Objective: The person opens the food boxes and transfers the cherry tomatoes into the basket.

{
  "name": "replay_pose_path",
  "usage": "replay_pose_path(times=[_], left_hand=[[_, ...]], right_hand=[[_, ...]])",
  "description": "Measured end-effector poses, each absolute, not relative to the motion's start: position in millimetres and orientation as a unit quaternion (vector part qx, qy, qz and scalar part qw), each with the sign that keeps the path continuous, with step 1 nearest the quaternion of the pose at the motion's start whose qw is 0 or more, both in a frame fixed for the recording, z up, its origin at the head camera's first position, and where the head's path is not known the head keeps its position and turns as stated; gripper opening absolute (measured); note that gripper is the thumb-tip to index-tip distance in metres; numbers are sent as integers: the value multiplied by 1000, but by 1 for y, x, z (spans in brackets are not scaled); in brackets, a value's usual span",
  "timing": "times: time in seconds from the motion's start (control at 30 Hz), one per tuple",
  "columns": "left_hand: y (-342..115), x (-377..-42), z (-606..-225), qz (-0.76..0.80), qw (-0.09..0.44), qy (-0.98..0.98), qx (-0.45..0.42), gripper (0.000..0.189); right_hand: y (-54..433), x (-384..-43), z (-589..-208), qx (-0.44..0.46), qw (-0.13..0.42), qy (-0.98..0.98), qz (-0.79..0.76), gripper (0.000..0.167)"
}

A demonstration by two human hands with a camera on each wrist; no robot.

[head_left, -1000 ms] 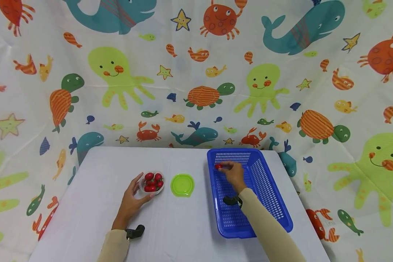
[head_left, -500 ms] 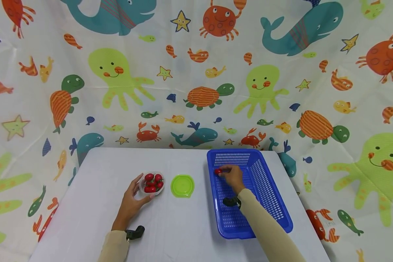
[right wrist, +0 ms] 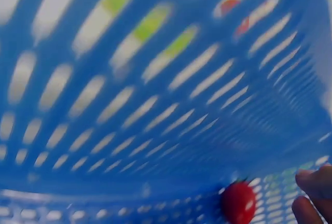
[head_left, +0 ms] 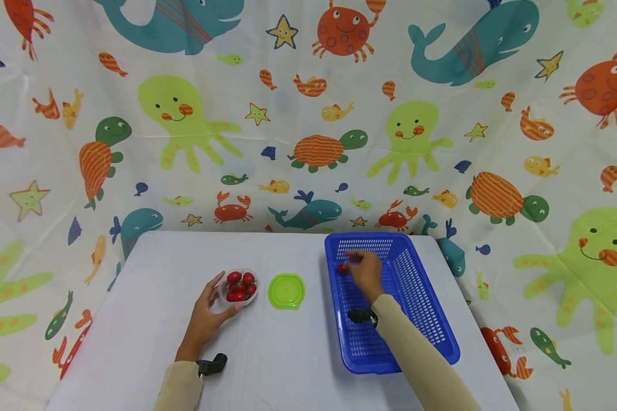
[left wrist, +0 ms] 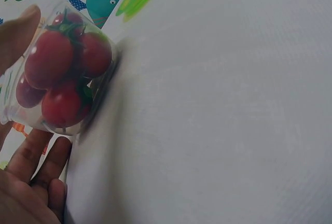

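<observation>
My left hand [head_left: 208,311] holds a small clear plastic cup [left wrist: 49,125] on the white table, thumb on one side and fingers on the other. Inside the cup are several red cherry tomatoes [head_left: 239,288] with green stems. On the right, my right hand [head_left: 367,274] is inside a blue perforated basket [head_left: 345,342]. One cherry tomato [right wrist: 239,202] lies in the basket by its left wall. The right fingertips [right wrist: 311,182] are apart from that tomato, holding nothing.
A bright green round lid [head_left: 286,291] lies on the table [head_left: 283,354] between cup and basket. Behind the table hangs a curtain [head_left: 267,188] printed with sea animals. The basket's raised walls surround the right hand.
The right hand has moved the cherry tomato slightly nearer within the basket and let go of it; its fingers have lifted off. The left hand and cup have stayed in place.
</observation>
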State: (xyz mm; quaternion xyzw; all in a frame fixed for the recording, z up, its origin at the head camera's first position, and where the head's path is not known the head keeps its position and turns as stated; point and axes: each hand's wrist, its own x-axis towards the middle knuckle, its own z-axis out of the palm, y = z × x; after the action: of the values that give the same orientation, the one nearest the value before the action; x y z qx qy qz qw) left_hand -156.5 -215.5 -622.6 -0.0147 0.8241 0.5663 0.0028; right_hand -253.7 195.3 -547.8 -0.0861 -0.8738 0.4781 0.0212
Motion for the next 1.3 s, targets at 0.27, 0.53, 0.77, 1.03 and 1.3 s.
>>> replay_pose_path(times=[0.27, 0.53, 0.77, 1.03, 1.3], left_hand=[[-215, -157, -622, 565, 0, 825, -12, 101], [-213, -156, -621, 564, 1, 826, -19, 101], [-213, -156, -621, 561, 3, 827, -23, 101], [-214, -157, -623, 563, -1, 826, -22, 101], [-213, -156, -622, 562, 3, 827, -25, 100]], right_hand=[[178, -251, -521, -48, 51, -868, 492, 28], [151, -243, -501, -16, 83, -857, 508, 30], [125, -234, -490, 4, 71, -842, 534, 29], [95, -229, -484, 44, 67, -838, 540, 31], [71, -224, -485, 47, 39, -857, 512, 33]])
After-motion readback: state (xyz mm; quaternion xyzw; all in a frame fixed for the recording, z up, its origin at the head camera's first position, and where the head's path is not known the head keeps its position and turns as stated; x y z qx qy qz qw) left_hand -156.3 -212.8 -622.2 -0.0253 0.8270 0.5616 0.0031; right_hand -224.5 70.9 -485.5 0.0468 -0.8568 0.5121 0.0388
